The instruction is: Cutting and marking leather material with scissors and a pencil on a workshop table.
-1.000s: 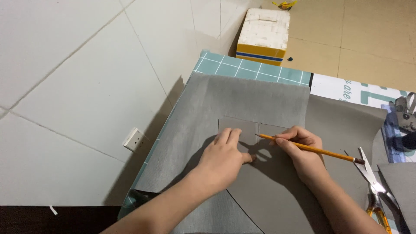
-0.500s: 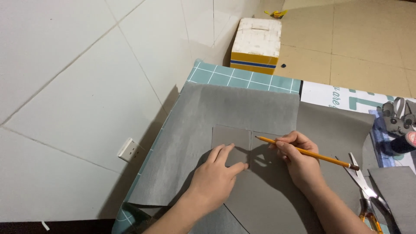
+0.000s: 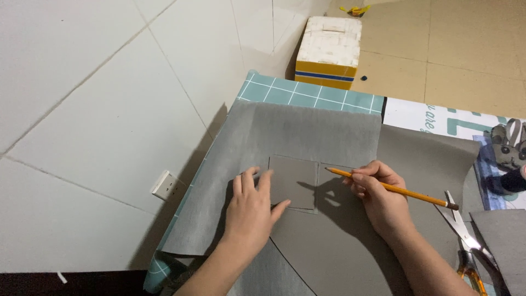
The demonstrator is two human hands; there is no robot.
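On grey sheet (image 3: pixel 307 137): left hand (image 3: pixel 251 211) fingers spread, pressing square template (image 3: pixel 293 181); right hand (image 3: pixel 381 197) pinches pencil (image 3: pixel 394 189), tip pointing left, long axis left-right.

Left hand (image 3: pixel 253 205) flat, palm down, fingers spread, forearm entering from bottom edge. Right hand (image 3: pixel 379 193) curled in writing grip, wrist bent, forearm from bottom right.

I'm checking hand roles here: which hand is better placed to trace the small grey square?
Right: the right hand holds the pencil, tip beside the square piece; the left hand presses it flat.
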